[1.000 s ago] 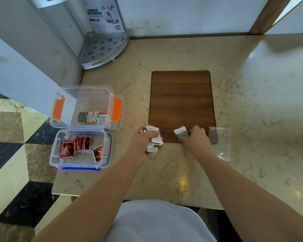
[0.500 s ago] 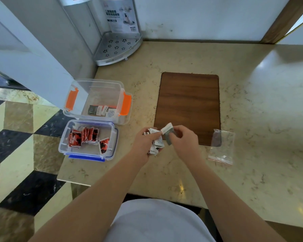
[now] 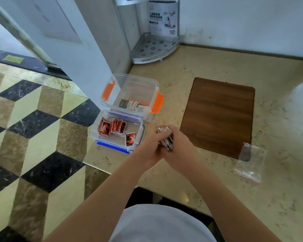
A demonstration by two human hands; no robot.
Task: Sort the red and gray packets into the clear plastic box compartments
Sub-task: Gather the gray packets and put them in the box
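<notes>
**On the marble counter: both hands closed round a bundle of gray packets**

On a beige marble counter (image 3: 217, 180), seen from the head camera, the whole scene is laid out against a pale wall. To the left, beyond the counter's edge, a floor of black, cream and brown cube-pattern tiles (image 3: 33, 137) is seen, with a pale door panel (image 3: 73, 49) rising above it. A metal corner shelf (image 3: 154, 48) with flower-shaped holes is set in the far corner, and a printed card (image 3: 163, 18) is propped at its back.

A brown wooden board (image 3: 219, 114) is laid flat on the counter to the right of the hands. A clear plastic bag (image 3: 250, 161) with a red strip is placed off the board's near right corner, partly overlapping it.

At the counter's left edge two clear containers are set touching. In the orange-latched box (image 3: 147, 88), the farther one, a few gray packets (image 3: 133, 105) are held at its near side. In the blue-edged tray (image 3: 140, 133), the nearer one, red packets (image 3: 112, 127) are stood in a row, with one more near its front right.

Just right of the tray, a bundle of gray packets (image 3: 168, 142) is gripped between the left hand (image 3: 149, 147) and the right hand (image 3: 180, 145), the fingers of both curled round it. Most of the bundle is hidden by the hands.
</notes>
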